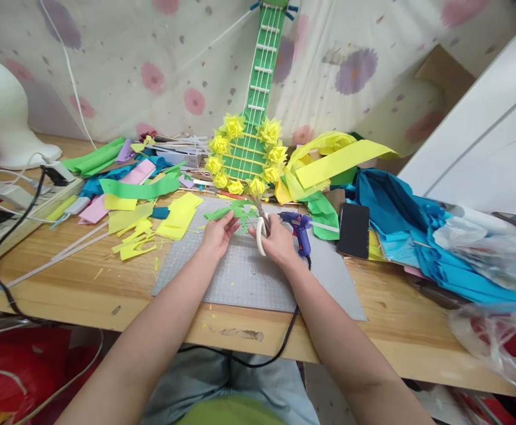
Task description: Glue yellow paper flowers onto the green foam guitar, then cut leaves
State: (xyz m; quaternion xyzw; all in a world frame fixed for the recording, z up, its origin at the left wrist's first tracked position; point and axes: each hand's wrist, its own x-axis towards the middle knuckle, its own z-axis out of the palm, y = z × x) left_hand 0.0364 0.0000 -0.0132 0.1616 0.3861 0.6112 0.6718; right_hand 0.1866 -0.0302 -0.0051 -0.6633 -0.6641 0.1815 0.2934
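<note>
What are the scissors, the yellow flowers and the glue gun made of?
The scissors look like shiny metal blades with smooth white plastic handles. The yellow flowers seem to be matte crepe paper, as their petals are thin and pointy. The glue gun looks like hard blue plastic, smoothly moulded.

Scissors [261,235] above mat [244,283], glue gun [301,229] right, guitar [260,97] behind

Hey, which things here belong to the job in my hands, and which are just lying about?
In the job:
- green paper at your left hand
- scissors in your right hand
- grey cutting mat
- probably the glue gun and flowered green instrument shape

Apparently just lying about:
- phone
- power strip
- crumpled blue material
</note>
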